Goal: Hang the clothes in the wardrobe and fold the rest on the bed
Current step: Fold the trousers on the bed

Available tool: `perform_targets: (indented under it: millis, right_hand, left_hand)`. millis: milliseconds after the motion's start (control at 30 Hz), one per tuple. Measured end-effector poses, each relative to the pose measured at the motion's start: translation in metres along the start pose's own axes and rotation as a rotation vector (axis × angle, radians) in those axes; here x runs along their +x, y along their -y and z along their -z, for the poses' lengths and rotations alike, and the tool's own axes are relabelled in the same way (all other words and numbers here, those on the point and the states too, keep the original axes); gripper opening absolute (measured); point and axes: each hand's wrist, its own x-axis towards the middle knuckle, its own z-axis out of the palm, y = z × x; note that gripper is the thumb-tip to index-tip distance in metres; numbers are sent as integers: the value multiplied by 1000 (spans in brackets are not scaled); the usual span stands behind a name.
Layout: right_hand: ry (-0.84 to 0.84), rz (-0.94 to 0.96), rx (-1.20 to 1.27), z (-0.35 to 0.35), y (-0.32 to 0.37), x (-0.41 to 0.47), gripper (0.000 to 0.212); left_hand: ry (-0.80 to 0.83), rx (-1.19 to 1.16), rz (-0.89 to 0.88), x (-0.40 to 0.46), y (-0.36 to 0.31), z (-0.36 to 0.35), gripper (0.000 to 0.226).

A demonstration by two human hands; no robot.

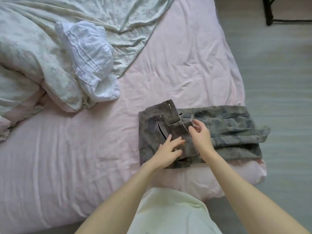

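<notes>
Grey washed jeans point(233, 130) lie folded near the bed's right corner, waist end to the left, legs doubled over to the right and reaching the mattress edge. My left hand point(168, 149) presses flat on the waist part by the zip, fingers spread. My right hand point(200, 134) hovers over the waistband fold, thumb and fingers loosely curled at the fabric edge; whether it pinches the cloth is unclear. A crumpled white garment point(89, 59) lies further back on the bed.
A pink sheet point(70, 149) covers the bed. A rumpled pale floral duvet point(25, 48) fills the back left. Grey floor point(283, 81) runs along the right side, with dark furniture legs point(270, 12) at the top right.
</notes>
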Motion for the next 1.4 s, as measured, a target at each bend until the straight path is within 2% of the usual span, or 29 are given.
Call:
perform_targets:
  millis: [33,67,100,133,167,200,233,300,333,400,533,633,767,867,1033,1200,1300,1400]
  right_hand:
    - [-92,108,-157,-3,-1,-3,41]
    - [-173,258,-327,-7,-6,-3,41]
    - [-212,433,-482,-12,-12,-6,41]
    - [-199,582,-615,-18,-21,-8,42]
    - [-127,638,-732,-25,-32,-10,43]
    - [-21,593,-842,-30,-41,-12,46]
    - [71,499,-944,-34,-53,-11,51]
    - [189,344,-1052,-36,-74,-5,58]
    - [214,315,-1052,-36,-79,-2,59]
    - [226,279,-935,-34,-78,0,54]
    - [127,164,-569,-28,-57,-3,46]
    - [87,125,-479,-25,-40,-12,45]
    - [4,151,-443,-32,-13,-37,43]
    - [4,190,-352,-39,7,-58,42]
    - [289,160,-197,-64,30,-75,41]
    - [518,-11,55,-85,37,-77,40]
    - [567,-132,181,-78,30,-72,35]
    - [516,-235,290,-47,20,-62,26]
  left_hand:
    - [-40,-41,-6,4,3,3,39]
    - [-150,-77,-5,10,7,5,33]
    - [-337,-95,19,11,12,9,30]
    - [-561,-72,69,11,20,14,26]
    - [-760,-40,139,11,32,20,22]
    - [-867,-37,208,11,44,26,24]
    - [-839,-88,296,13,57,32,33]
    - [-569,-404,417,16,76,39,49]
    - [-440,-578,441,16,81,41,50]
    - [-316,-712,440,17,85,43,46]
    - [-346,-751,376,21,78,53,36]
    - [-410,-748,282,15,55,52,21]
    - [-497,-758,157,-16,27,53,22]
    - [-623,-661,107,-47,15,68,24]
    - [-807,-493,190,-96,13,107,21]
    - [-980,-194,357,-125,20,130,29]
    - [-952,33,372,-112,12,122,21]
    - [-783,137,200,-77,-17,88,15]
